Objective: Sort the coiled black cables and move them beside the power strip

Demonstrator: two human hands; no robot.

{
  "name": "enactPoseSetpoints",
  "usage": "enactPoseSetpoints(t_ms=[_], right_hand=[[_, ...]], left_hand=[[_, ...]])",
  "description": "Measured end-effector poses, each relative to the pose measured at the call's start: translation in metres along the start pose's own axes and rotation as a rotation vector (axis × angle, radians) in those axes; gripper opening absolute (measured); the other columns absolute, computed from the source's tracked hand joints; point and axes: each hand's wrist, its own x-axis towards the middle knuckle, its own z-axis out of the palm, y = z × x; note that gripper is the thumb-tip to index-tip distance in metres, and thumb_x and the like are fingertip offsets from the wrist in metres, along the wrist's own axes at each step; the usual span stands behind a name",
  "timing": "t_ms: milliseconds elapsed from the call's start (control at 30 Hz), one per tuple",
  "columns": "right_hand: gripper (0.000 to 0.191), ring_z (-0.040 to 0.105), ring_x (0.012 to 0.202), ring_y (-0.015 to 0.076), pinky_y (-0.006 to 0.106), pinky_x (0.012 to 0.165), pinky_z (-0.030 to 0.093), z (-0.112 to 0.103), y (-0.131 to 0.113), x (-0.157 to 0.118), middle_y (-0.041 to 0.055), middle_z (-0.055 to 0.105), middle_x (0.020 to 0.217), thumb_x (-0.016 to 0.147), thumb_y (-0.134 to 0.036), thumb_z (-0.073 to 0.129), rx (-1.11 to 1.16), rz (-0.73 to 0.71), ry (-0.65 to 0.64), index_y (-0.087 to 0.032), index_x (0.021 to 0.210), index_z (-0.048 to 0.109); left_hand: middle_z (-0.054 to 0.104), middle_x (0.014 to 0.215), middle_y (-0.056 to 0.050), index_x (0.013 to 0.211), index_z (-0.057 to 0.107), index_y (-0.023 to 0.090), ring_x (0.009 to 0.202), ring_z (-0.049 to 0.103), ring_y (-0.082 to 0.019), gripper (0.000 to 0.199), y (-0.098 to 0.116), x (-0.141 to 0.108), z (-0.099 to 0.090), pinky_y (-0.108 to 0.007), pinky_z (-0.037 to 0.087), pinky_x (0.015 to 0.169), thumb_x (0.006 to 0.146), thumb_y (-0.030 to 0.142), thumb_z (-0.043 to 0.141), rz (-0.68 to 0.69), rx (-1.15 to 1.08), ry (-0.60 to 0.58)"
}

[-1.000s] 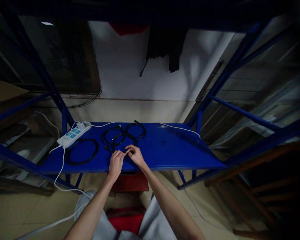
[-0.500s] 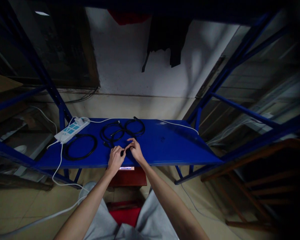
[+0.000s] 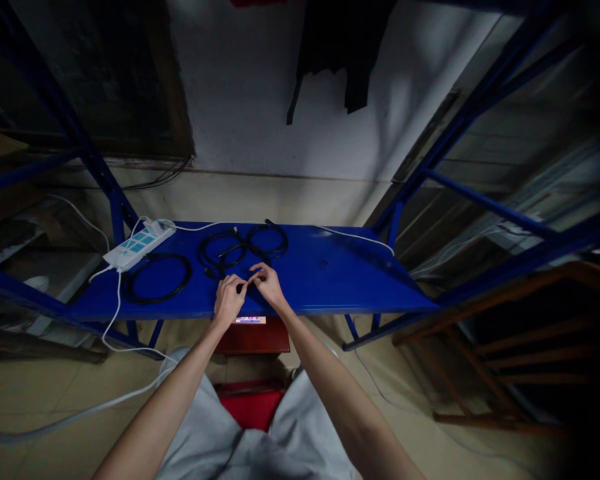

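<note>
Held black piece [image 3: 239, 288], mostly hidden

Your left hand [image 3: 229, 300] pinches a small dark piece [image 3: 239, 288]; your right hand [image 3: 269, 285] just beside it. Looped black cables [image 3: 243, 244] beyond, blue bench [image 3: 350, 280] beneath.

Smooth, slightly glossy metal shelf [image 3: 320, 283]; black plastic-sheathed cables [image 3: 263, 254].
</note>
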Motion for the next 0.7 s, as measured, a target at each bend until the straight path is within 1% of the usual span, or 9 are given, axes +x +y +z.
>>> enactPoseSetpoints(t_ms=[67,133,233,433,700], right_hand=[[0.036,0.068,0.07,0.0176,0.028,0.074,0.051,0.0007,0.001,0.0,-0.0016,0.071,0.071,0.067,-0.008,0.046,-0.018,-0.019,-0.01,-0.02,0.097,0.061],[0.031,0.068,0.07,0.0166,0.027,0.074,0.05,0.0012,0.0028,0.0002,-0.0012,0.07,0.072,0.069,-0.009,0.048,-0.037,-0.048,-0.013,-0.02,0.094,0.062],[0.025,0.066,0.071,0.0156,0.026,0.073,0.049,0.0014,0.006,0.0013,0.0001,0.07,0.075,0.071,-0.012,0.049,-0.07,-0.078,0.01,-0.019,0.089,0.065],[0.017,0.061,0.067,0.0144,0.024,0.066,0.047,0.0004,0.0072,0.0025,0.0013,0.068,0.076,0.074,-0.016,0.053,-0.094,-0.088,0.024,-0.018,0.084,0.067],[0.012,0.063,0.073,0.0159,0.026,0.07,0.048,-0.0005,0.0006,0.0009,0.0028,0.07,0.078,0.078,-0.021,0.057,-0.094,-0.085,-0.03,-0.018,0.08,0.068]], left_hand=[[0.068,0.087,-0.004,0.085,0.069,0.022,0.09,0.06,-0.022,0.012,0.0008,0.0002,-0.0006,-0.036,0.043,0.084,0.092,0.021,0.059,0.0,-0.005,-0.003],[0.068,0.087,-0.004,0.086,0.069,0.022,0.09,0.06,-0.022,0.012,0.0017,0.0002,-0.0012,-0.036,0.044,0.084,0.092,0.021,0.058,-0.006,-0.014,-0.003],[0.067,0.087,-0.004,0.083,0.068,0.022,0.089,0.06,-0.022,0.014,0.0023,0.0003,-0.0018,-0.036,0.044,0.084,0.092,0.02,0.057,-0.024,-0.028,0.007],[0.069,0.09,-0.005,0.085,0.068,0.022,0.09,0.06,-0.022,0.015,0.0013,0.0008,-0.0036,-0.036,0.045,0.084,0.093,0.02,0.055,-0.026,-0.076,-0.008],[0.069,0.092,-0.005,0.085,0.067,0.023,0.091,0.059,-0.023,0.017,0.0006,0.0013,-0.0021,-0.037,0.044,0.084,0.093,0.019,0.053,-0.025,-0.052,-0.021]])
